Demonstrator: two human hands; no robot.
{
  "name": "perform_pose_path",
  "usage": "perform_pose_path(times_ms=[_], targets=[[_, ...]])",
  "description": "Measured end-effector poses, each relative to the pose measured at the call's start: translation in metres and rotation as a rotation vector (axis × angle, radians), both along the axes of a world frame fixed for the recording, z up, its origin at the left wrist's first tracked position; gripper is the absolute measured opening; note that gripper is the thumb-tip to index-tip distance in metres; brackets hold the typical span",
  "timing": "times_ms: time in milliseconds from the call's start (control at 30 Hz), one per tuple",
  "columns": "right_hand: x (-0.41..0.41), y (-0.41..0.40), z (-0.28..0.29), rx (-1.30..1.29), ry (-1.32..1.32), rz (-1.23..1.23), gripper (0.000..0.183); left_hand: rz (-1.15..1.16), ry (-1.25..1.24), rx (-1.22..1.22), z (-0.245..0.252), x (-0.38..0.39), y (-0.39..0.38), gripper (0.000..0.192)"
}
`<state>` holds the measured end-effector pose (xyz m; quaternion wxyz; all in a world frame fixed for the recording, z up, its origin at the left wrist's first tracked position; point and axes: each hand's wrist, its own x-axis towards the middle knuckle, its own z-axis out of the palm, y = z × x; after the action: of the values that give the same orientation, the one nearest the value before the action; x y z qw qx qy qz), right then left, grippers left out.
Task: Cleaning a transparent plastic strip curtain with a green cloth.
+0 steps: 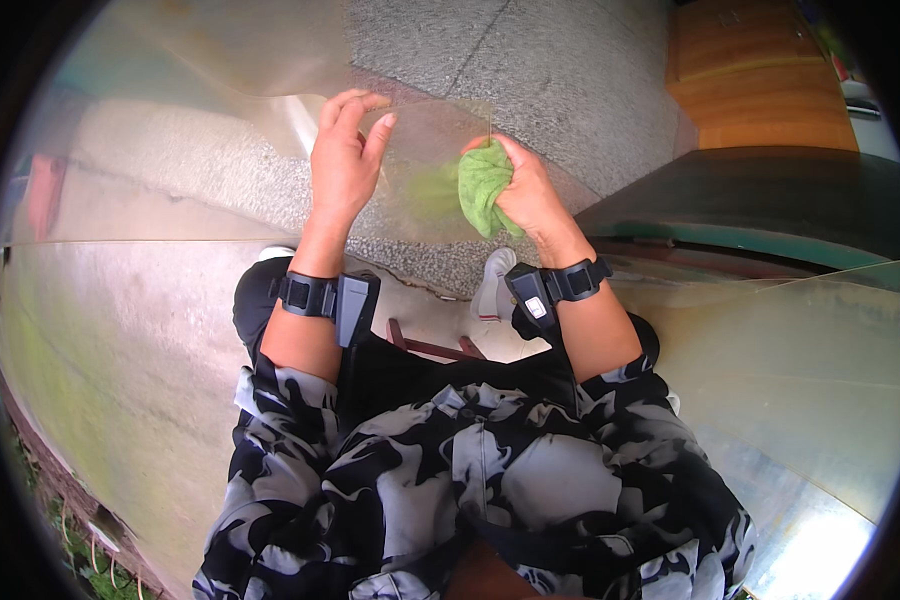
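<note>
A clear, flexible plastic sheet (420, 127) hangs in front of me and spreads to the left, with the floor showing through it. My right hand (529, 180) grips a bunched green cloth (484, 187) at the sheet's right edge, its fingertips at that edge. Near the sheet's upper middle is my left hand (345, 150), fingers apart and curved; whether it touches the plastic is unclear. A black device is strapped to each wrist.
An orange-brown wooden cabinet (757, 97) stands at the upper right. Below it is a dark surface with a green edge (750, 240). Another clear sheet (795, 337) lies at the right. Dark red legs of a stool or frame (435, 349) show between my knees.
</note>
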<state>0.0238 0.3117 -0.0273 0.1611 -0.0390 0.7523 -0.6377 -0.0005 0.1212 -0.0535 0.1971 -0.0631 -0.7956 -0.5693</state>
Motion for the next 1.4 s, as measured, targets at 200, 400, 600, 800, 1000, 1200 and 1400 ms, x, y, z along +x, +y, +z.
perform_pose_path(times_ms=[200, 400, 600, 800, 1000, 1200, 1400], targets=[[0.002, -0.007, 0.016, 0.545, 0.381, 0.091, 0.031, -0.287, 0.024, -0.228, 0.008, 0.013, 0.023, 0.057], [0.006, -0.011, 0.023, 0.694, 0.449, 0.25, 0.031, -0.474, -0.085, 0.055, 0.014, 0.008, 0.013, 0.028], [0.006, -0.011, 0.018, 0.543, 0.334, 0.229, 0.027, -0.454, -0.013, 0.17, 0.013, 0.009, 0.018, 0.017], [0.022, -0.029, -0.017, 0.461, 0.194, 0.006, 0.028, -0.243, 0.04, 0.167, 0.005, 0.009, 0.022, 0.019], [0.056, -0.046, -0.058, 0.444, 0.163, -0.084, 0.028, -0.131, 0.051, 0.197, 0.003, 0.005, 0.014, 0.022], [0.091, -0.04, -0.085, 0.418, 0.052, -0.005, 0.03, -0.061, -0.003, 0.483, -0.01, 0.0, -0.002, 0.019], [0.091, 0.013, -0.114, -0.165, -0.39, -0.513, 0.023, 0.043, 0.09, 0.33, -0.001, -0.011, -0.014, 0.019]])
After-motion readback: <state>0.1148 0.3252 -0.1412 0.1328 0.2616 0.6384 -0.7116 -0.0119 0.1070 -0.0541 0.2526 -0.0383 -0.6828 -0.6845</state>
